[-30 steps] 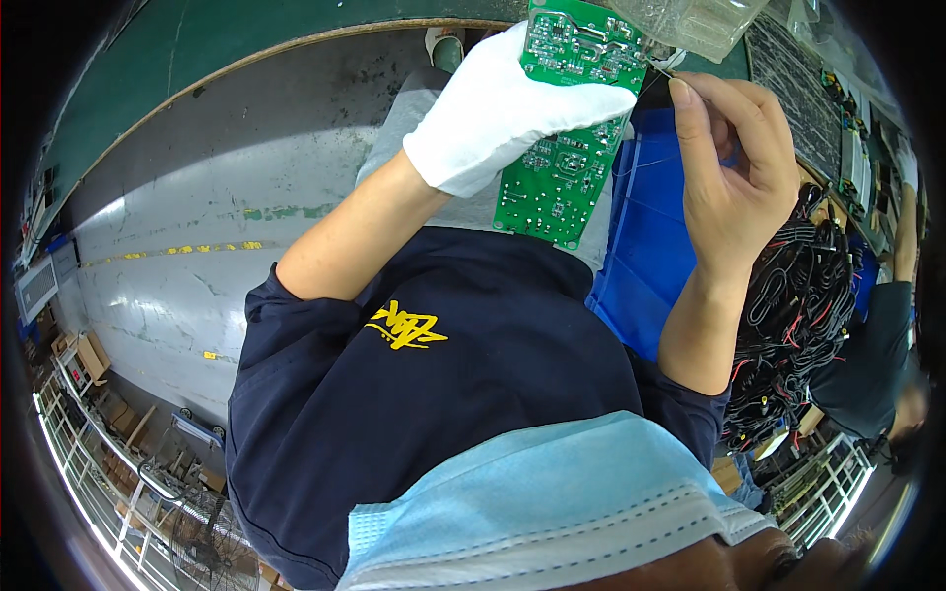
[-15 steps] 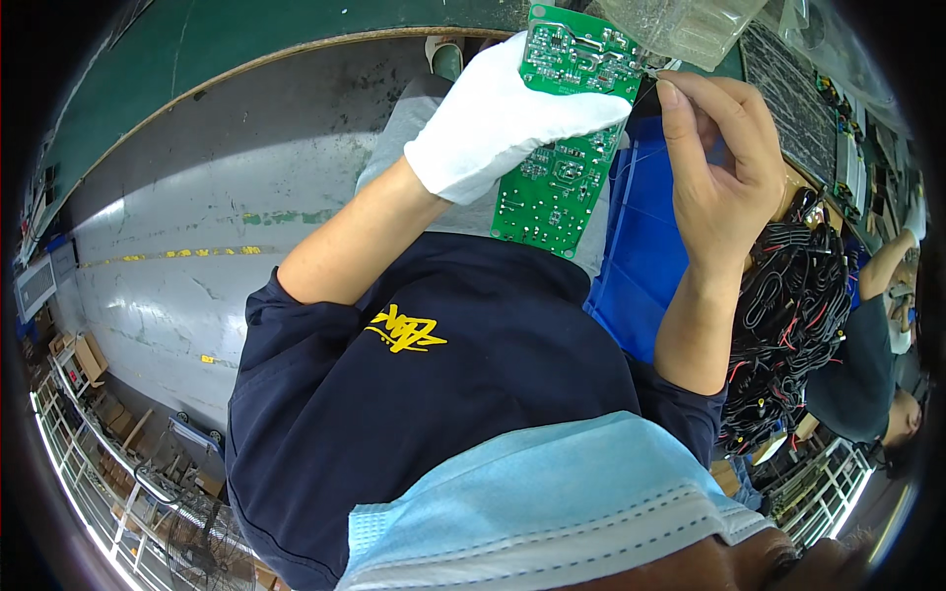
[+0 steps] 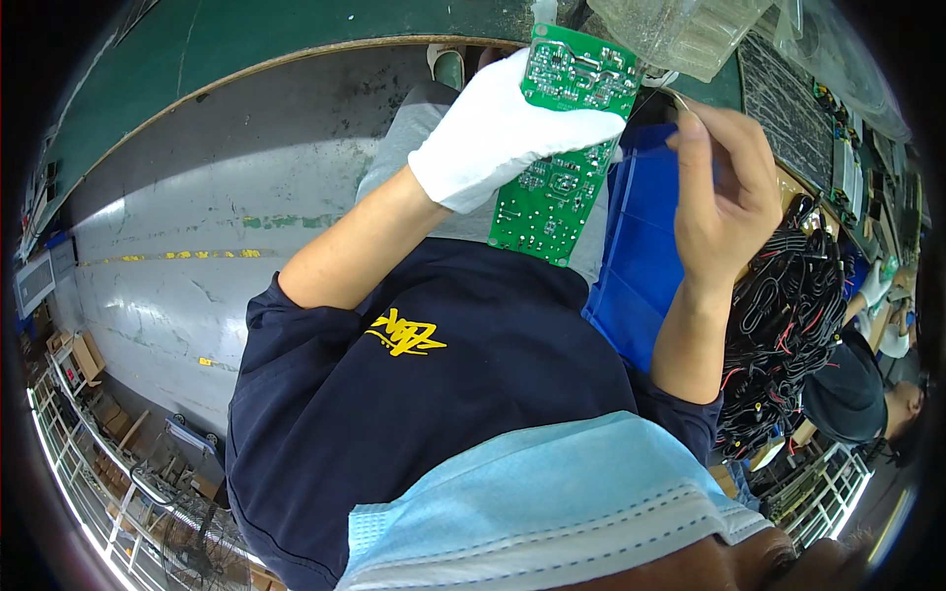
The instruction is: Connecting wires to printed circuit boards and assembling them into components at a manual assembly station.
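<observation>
A long green circuit board (image 3: 579, 83) with small soldered parts is held upright and slightly tilted in front of my chest. My left hand (image 3: 493, 130), in a white glove, grips it by its left edge with the thumb laid across its face. Bare and without a glove, my right hand (image 3: 724, 187) is just right of the board's upper edge. Its thumb and index finger pinch a thin wire (image 3: 678, 97), which runs toward the board's right edge. Where the wire ends is too small to make out.
A blue bin (image 3: 641, 246) is below my right hand. Beside it lies a heap of black cables (image 3: 778, 325). A cloudy plastic container (image 3: 680, 34) stands on the green bench (image 3: 325, 20) above the board. A co-worker (image 3: 847, 389) is at the far right.
The board and my left hand have shifted slightly down. My right hand has drawn slightly down and away from the board's edge, its fingers turning.
</observation>
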Tool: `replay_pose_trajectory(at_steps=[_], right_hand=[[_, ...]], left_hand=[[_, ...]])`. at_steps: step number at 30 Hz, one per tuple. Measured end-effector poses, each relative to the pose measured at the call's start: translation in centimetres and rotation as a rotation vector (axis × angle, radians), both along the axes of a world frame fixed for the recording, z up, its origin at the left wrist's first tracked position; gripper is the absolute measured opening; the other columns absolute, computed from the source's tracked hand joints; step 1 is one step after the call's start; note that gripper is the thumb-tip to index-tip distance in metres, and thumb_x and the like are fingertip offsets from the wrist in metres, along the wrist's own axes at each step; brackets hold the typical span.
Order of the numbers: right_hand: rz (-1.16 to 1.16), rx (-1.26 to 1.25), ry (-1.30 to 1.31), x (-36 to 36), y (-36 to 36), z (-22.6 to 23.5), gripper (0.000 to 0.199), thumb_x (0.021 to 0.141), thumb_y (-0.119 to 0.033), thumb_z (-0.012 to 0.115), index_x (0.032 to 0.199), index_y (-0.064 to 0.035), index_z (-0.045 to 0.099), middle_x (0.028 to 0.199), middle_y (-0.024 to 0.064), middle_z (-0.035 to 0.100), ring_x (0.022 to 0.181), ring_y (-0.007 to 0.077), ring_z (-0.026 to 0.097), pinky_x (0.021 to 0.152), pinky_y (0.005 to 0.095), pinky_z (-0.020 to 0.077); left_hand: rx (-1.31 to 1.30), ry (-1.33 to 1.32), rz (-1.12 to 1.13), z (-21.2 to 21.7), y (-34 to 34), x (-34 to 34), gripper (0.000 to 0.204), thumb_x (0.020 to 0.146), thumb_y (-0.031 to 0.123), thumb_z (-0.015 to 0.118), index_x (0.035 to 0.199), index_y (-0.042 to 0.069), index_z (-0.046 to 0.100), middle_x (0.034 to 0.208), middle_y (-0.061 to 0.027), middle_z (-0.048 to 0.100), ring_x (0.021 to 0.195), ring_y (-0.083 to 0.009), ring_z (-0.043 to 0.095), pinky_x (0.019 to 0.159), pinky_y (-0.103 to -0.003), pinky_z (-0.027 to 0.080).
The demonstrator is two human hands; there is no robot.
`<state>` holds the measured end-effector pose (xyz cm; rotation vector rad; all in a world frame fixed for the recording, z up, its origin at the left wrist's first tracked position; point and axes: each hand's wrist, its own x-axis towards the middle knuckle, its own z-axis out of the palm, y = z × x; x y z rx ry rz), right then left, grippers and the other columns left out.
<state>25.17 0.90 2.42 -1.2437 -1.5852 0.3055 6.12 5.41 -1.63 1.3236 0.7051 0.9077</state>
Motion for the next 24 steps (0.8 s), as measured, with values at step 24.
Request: replay_pose_trajectory(at_steps=[24], right_hand=[[0.275,-0.854,-0.208,0.2,-8.7,-8.1,0.034,0.101,-0.024,0.05,0.091,0.0035,0.068,0.078,0.0204,0.064,0.075,0.0317,0.064,0.072,0.0357,0.0495]], left_hand=[[-0.726,-0.331,-0.06,-0.2,-2.9,-11.1,0.046,0.089,0.019,0.064,0.128,-0.001,0.053,0.113,-0.0149,0.066,0.095,-0.029,0.07,0.083,-0.037,0.057]])
